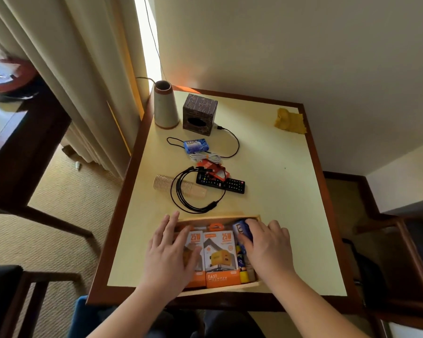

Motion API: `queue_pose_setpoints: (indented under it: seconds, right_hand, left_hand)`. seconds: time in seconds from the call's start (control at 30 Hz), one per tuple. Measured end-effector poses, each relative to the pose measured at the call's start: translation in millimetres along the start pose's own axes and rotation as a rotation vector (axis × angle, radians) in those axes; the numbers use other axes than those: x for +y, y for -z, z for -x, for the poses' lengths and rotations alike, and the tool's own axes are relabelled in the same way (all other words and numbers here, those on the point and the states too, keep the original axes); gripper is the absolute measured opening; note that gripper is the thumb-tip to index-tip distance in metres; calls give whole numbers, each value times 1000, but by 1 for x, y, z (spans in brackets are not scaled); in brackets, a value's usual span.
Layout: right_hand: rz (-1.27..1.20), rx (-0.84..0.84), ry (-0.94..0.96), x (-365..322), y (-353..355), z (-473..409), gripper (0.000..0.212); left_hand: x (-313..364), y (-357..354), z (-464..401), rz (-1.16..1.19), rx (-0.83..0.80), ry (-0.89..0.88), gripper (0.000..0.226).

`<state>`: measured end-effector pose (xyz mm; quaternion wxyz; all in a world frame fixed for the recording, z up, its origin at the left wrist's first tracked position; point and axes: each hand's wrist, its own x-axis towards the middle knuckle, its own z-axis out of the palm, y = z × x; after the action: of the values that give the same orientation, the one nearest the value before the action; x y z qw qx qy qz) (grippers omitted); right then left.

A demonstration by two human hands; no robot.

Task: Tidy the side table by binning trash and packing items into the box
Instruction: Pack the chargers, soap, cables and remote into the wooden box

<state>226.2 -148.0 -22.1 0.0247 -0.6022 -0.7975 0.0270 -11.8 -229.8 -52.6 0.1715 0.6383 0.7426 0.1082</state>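
right hand around soap bar

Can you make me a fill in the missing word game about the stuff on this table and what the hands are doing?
1. The right hand is putting a blue bar of ____ into the wooden box.
2. The left hand rests flat on an orange ____ pack inside the box.
3. The black remote control lies on the table, outside the ____.
4. A crumpled ____ cloth sits at the table's far right corner.

Missing words: soap; charger; box; yellow
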Motion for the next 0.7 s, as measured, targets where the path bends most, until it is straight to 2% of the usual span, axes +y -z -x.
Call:
queue_pose_setpoints:
  seconds: [0.13, 0.2, 0.37, 0.5, 0.7]
  right_hand:
    - [-111, 37, -46, 1, 3, 0, 13]
    - [-89, 26, -22, 4, 4, -1, 5]
    - [13, -19, 153, -1, -2, 7, 18]
    - [35, -98, 169, -10, -4, 12, 51]
    - [87, -210, 182, -9, -1, -7, 51]
  left_hand:
    - [-1, -1, 0, 10, 33, -4, 63]
    - [-1, -2, 0, 1, 39, -4, 62]
    - [-1, -4, 0, 14, 49, -1, 60]
    - [0, -4, 1, 6, 53, 4, 59]
    - [1, -1, 1, 0, 32, 22, 60]
